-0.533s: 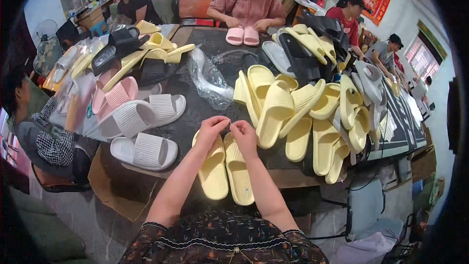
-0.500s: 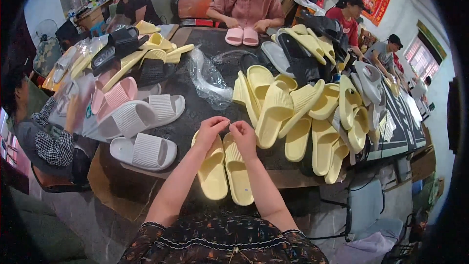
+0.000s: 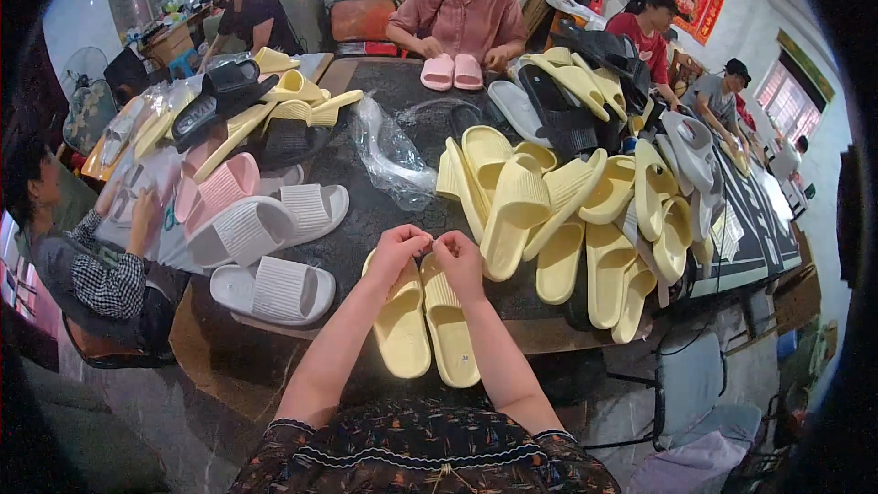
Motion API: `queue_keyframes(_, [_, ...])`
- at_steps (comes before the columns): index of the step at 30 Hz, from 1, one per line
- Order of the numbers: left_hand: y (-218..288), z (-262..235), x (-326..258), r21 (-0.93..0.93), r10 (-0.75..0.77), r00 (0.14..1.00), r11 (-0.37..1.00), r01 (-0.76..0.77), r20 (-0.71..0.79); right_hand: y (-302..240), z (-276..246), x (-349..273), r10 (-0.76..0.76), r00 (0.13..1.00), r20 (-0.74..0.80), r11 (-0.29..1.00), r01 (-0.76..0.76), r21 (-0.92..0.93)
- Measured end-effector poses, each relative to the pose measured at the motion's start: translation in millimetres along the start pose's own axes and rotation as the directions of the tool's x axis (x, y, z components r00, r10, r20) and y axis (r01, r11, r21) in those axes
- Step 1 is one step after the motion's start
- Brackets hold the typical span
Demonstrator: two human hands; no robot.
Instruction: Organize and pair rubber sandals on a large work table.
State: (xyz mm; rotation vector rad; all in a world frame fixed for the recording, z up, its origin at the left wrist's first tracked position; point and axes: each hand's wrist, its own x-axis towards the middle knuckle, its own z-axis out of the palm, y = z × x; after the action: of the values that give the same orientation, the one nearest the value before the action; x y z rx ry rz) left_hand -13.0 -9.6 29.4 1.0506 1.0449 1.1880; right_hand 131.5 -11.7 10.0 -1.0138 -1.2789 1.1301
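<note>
**Yellow slipper pair (image 3: 401, 348) juts past the table's near edge**

The left hand (image 3: 399, 251) and right hand (image 3: 458, 256) meet at the fingertips above the pair's toe ends, thumbs and forefingers drawn close; whether they pinch something small, I cannot tell. Neither hand grips a slipper.

Anything tiny between those fingertips could slip and be hard to find on the dark table (image 3: 366, 217). Because the pair's heels appear to overhang the near edge, a bump from a forearm or the body might tip 1 slipper to the floor.

A yellow heap (image 3: 514, 220) crowds the right hand and spreads toward the near right corner; an elbow or knuckle catching it could set the leaning slippers sliding.

White slippers (image 3: 279, 289) lie left of the hands by the near edge. Farther in, a clear plastic bag (image 3: 402, 160) with white contents stands in the way of a straight reach to the far edge, where a co-worker (image 3: 462, 23) sits behind a pink pair (image 3: 453, 73).
</note>
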Motion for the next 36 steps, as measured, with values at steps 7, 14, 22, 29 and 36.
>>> queue_keyframes(7, [-7, 0, 4, 0.032, 0.035, 0.999, 0.999, -0.036, 0.037, 0, -1, 1, -0.005, 1.0, -0.013, 0.999, 0.004, -0.037])
queue_keyframes(14, [-8, 4, 2, 0.049, 0.072, 0.997, 0.996, -0.072, 0.003, 4, -2, 2, -0.06, 0.998, -0.019, 0.997, 0.059, -0.046])
queue_keyframes(22, [-7, 0, -3, 0.091, 0.115, 0.99, 0.99, -0.107, -0.081, 3, 8, 0, -0.021, 0.999, -0.035, 0.999, 0.022, 0.028])
queue_keyframes(29, [-12, 2, 5, 0.033, 0.085, 0.995, 0.996, -0.084, -0.042, 2, 1, 2, -0.015, 1.0, -0.02, 1.0, 0.014, -0.017])
queue_keyframes(36, [-8, 1, 5, 0.074, 0.012, 1.0, 0.997, -0.01, -0.021, 2, -1, 1, 0.021, 1.0, -0.002, 0.998, -0.021, -0.06])
